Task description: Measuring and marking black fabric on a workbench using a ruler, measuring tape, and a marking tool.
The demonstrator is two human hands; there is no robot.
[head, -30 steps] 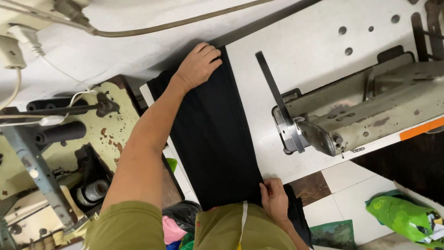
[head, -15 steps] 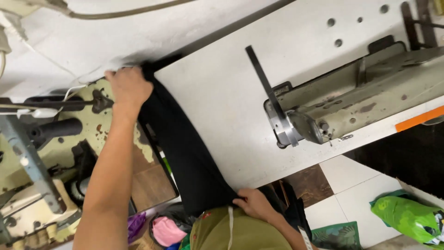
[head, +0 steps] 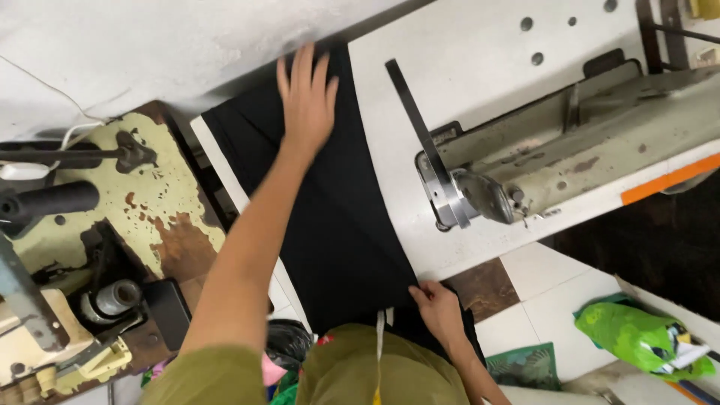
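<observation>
Black cloth (head: 330, 202) is back flat on the white sewing table (head: 465, 97); half a second ago it hung bunched off the table's left edge, so it's been pulled across and spread again. It runs from the far edge down to the near edge, its near end dropping over toward my lap.

Left hand (head: 306, 97) is flat on the far end, fingers released and splayed, pressing rather than gripping; before, it was closed around the far corner.

Right hand (head: 441, 309) is at the near right corner, fingertips pinching the cloth edge, about where it was.

I read this as smoothing and squaring the piece.

Grey sewing machine (head: 570, 150) lies right of the cloth, not touching it. Rusty yellow-green machine (head: 135, 195) is to the left.
</observation>
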